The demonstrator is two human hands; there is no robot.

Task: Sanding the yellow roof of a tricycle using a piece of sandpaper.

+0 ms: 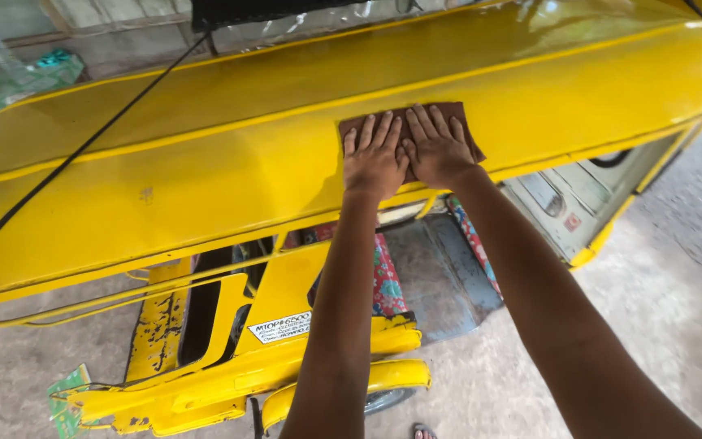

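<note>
Left hand [374,158]: lay flat, fingers spread, on the brown cloth [408,130].
Right hand [436,146]: likewise flat, touching it.
Edges: yellow roof [205,162] ran bare leftward; rim just below.
Floor [660,309]: concrete.

Bare yellow roof [205,171] all round; black cable [67,158] left.

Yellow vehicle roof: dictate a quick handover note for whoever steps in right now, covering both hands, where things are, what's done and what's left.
Left hand: flat, fingers spread, pressing the brown rectangular abrasive-looking sheet.
Right hand: flat on the same sheet, beside the left.
Sheet lies on the glossy yellow metal roof of the small vehicle, near its lower edge.
Done: cannot tell how much is rubbed.
Left: probably the rest of the roof; chipped yellow frame below looks untouched.
</note>
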